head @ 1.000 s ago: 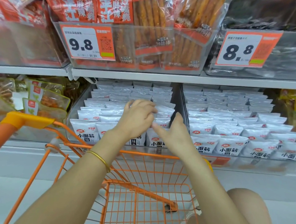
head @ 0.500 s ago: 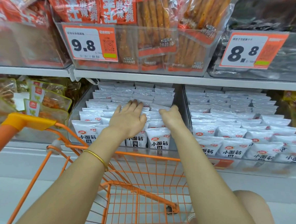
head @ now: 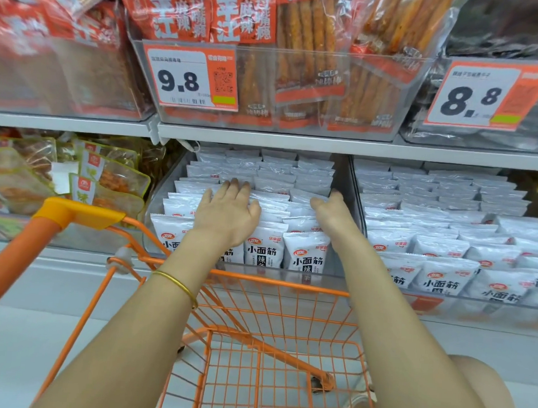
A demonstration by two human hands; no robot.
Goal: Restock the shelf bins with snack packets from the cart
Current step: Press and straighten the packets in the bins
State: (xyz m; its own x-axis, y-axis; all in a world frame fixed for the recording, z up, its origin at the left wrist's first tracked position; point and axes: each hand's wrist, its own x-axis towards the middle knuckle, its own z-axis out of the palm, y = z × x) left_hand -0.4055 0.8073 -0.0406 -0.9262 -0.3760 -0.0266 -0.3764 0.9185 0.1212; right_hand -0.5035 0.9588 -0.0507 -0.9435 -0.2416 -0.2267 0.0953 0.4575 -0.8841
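Reaching over the front rim of an orange wire cart (head: 282,283), two bare forearms are shown in the head view, stretched toward a lower shelf. The left hand (head: 226,212) is laid flat, palm down, fingers straight and slightly spread, on the tops of the white snack packets (head: 265,250). These are stood upright in rows inside a clear shelf bin (head: 160,210) and are printed with black Chinese characters and a red logo. A thin gold bangle (head: 176,284) is worn on the left wrist.

The right hand (head: 332,212) is placed at the right side of the same bin, turned edge-on, with its fingers stretched forward against the packets and its fingertips hidden among them. Both hands are open and set apart, with several packet tops between them.

Just to the right, a neighbouring bin (head: 505,313) is filled with the same kind of white packets. To the left, clear pouches (head: 107,179) with green edges are piled. On the shelf above, red packs (head: 300,65) of long orange sticks are fronted by a price tag (head: 190,78) marked 9.8. A second tag (head: 485,96) marked 8.8 is fixed further right. The cart's handle (head: 74,214) is seen at lower left.
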